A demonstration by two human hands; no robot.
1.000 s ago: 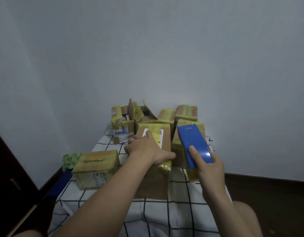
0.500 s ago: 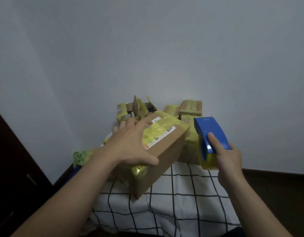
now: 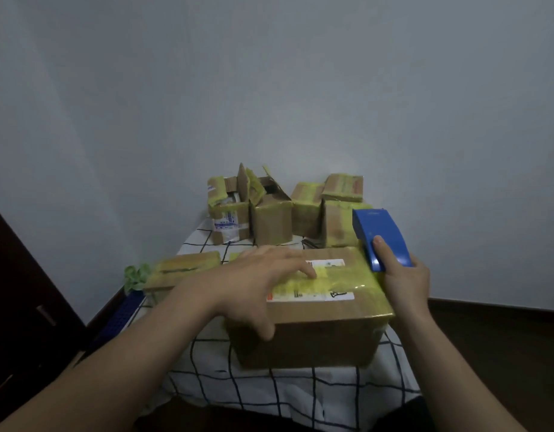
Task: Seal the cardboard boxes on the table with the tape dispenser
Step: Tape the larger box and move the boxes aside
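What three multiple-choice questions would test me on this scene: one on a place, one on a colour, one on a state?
1. Where is the tape dispenser? A on the floor; B at the nearest box's far right corner, in the right hand; C atop the rear boxes.
2. Its colour? A red; B white; C blue.
3. The flaps of the second rear box from the left? A standing open; B taped shut; C torn off.
Answers: B, the right hand grips it there; C, its shell is blue; A, the flaps stand upright.
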